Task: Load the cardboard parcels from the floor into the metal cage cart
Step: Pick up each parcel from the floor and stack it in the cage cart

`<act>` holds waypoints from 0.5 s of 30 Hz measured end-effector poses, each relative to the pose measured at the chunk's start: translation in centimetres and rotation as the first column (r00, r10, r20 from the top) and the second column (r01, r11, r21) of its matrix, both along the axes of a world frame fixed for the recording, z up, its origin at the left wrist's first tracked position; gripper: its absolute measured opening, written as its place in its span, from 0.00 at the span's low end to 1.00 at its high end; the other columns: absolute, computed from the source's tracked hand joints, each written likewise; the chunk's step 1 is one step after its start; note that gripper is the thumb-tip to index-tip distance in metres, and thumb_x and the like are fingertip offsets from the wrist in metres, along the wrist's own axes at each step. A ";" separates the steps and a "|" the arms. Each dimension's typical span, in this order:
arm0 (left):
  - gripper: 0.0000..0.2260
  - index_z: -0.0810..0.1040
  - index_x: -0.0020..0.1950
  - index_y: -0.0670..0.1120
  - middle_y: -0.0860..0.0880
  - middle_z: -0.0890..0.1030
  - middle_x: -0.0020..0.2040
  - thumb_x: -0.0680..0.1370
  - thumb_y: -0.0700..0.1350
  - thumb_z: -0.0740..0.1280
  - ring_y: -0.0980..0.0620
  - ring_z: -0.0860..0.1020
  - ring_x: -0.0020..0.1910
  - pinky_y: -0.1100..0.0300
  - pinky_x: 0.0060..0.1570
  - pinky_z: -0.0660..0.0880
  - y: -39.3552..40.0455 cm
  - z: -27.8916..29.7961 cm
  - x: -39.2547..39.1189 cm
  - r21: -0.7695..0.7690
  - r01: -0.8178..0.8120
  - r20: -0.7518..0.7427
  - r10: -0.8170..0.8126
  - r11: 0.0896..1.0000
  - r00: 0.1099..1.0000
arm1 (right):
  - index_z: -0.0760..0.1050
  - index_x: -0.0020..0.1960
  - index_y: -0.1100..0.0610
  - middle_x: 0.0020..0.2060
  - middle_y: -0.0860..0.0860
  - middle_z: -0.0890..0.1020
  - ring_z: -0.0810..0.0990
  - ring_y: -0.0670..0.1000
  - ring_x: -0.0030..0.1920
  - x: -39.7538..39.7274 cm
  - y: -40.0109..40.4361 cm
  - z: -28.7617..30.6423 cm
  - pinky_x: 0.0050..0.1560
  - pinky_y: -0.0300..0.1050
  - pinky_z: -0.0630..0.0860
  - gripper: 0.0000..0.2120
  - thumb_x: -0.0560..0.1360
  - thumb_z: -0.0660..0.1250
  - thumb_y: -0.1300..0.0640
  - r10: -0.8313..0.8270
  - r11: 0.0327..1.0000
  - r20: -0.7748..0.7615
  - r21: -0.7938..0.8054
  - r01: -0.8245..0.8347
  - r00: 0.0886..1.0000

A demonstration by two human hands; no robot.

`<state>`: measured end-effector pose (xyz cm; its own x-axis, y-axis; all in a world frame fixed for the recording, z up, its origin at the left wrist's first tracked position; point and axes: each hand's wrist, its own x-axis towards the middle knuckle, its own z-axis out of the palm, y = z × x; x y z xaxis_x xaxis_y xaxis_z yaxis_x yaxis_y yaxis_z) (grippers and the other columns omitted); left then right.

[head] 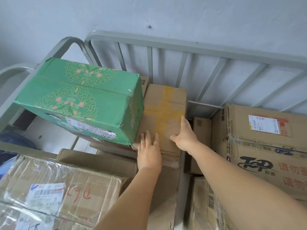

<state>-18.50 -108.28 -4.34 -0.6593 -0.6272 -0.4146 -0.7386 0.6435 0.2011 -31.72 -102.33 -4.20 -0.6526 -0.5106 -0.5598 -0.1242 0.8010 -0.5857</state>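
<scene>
A plain brown parcel point(163, 107) with yellow tape crossed on its top sits inside the grey metal cage cart point(182, 47), near the back rail. My left hand point(149, 151) lies flat on its near top edge, fingers straight. My right hand point(185, 135) holds the parcel's right edge, thumb on top and fingers down the side, where they are hidden. A green floral box point(79, 98) stands tilted just left of the parcel and touches it.
A large printed carton point(265, 143) fills the cart's right side, with a smaller brown box point(201, 128) between it and the parcel. A taped carton with a label point(58, 188) lies at the near left. A grey wall stands behind the cart.
</scene>
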 end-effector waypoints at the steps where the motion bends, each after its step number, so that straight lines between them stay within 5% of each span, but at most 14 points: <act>1: 0.32 0.44 0.80 0.48 0.43 0.42 0.79 0.81 0.41 0.60 0.44 0.41 0.78 0.51 0.75 0.49 0.0 0.1 0.1 -0.006 0.010 0.006 -0.010 1.000 1.000 | 0.38 0.80 0.50 0.79 0.45 0.43 0.56 0.53 0.77 0.2 0.1 0.2 0.72 0.48 0.60 0.43 0.79 0.66 0.57 0.014 1.000 -0.005 0.018 -0.014 1.000; 9: 0.36 0.39 0.79 0.49 0.45 0.41 0.79 0.81 0.48 0.62 0.45 0.41 0.78 0.50 0.75 0.48 1.8 3.9 -0.1 -0.057 0.119 -0.009 -0.119 0.991 0.993 | 0.43 0.80 0.54 0.80 0.51 0.45 0.48 0.53 0.79 2.4 4.3 4.8 0.75 0.53 0.53 0.37 0.81 0.60 0.45 0.207 0.968 -0.272 0.200 -0.155 0.940; 15: 0.33 0.40 0.79 0.50 0.47 0.40 0.79 0.82 0.55 0.56 0.47 0.40 0.78 0.51 0.76 0.47 6.8 9.4 -0.6 0.004 0.210 -0.184 -0.206 0.978 0.961 | 0.45 0.80 0.55 0.80 0.52 0.48 0.47 0.53 0.79 3.6 10.3 11.2 0.77 0.52 0.50 0.35 0.81 0.57 0.43 0.163 0.971 -0.444 0.231 -0.064 0.881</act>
<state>-19.10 -101.53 5.01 -0.8398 -0.4598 -0.2888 -0.5386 0.7726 0.3361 -28.16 -92.01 6.97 -0.8047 -0.5045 -0.3131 -0.4350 0.8598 -0.2675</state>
